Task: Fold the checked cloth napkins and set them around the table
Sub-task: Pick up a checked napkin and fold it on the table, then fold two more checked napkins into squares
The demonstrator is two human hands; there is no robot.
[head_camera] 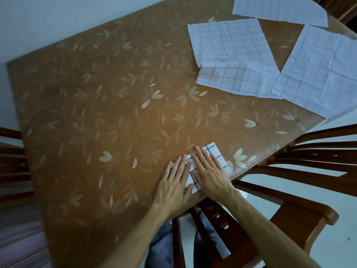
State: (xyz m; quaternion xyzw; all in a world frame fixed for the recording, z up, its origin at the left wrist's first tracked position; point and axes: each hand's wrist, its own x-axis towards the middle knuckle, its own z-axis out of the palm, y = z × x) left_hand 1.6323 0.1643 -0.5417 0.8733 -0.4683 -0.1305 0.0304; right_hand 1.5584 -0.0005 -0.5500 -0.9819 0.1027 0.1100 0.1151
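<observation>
Fingers (201,153) of both hands lie flat and together on the folded napkin (214,151) at five o'clock on the table (96,113); they should probably press outward evenly to sharpen the crease.

Head camera looks steeply down, close over the table (96,113).

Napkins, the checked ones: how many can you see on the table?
5. One folded napkin lies under both hands by the near edge. Four unfolded lie far right: top napkin, middle napkin, half-covered napkin, right napkin.
</observation>
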